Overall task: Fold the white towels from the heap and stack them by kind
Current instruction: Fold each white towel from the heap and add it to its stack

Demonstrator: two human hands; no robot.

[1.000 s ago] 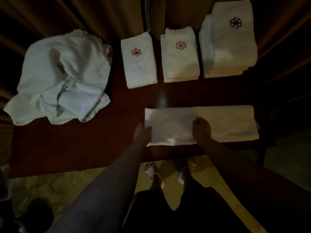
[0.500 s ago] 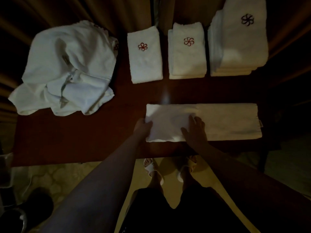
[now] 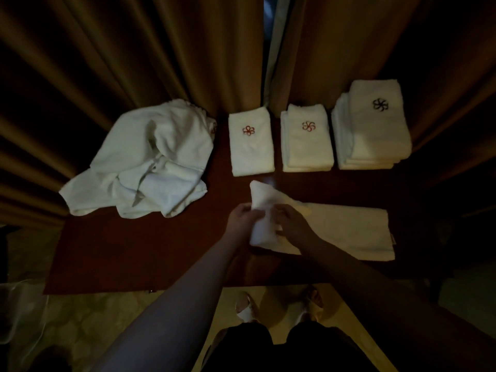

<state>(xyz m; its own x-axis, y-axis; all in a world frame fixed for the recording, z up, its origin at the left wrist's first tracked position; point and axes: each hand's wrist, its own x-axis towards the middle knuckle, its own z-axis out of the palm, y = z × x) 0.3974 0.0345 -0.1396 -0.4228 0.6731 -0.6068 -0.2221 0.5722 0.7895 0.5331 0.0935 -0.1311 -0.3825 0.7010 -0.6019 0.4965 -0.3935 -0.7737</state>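
Brown curtains (image 3: 134,63) hang close behind the dark red table (image 3: 134,251), so the three folded stacks sit along its far edge, leaving the near strip for folding. Both hands grip the left end of the long towel (image 3: 349,229): the left hand (image 3: 243,217) and right hand (image 3: 291,222) curl round the lifted end, likely to carry it rightward over the flat part. The heap (image 3: 145,162) lies well apart at far left. Bare wood between towel and stacks is narrow, and the towel's right end lies near the table edge.
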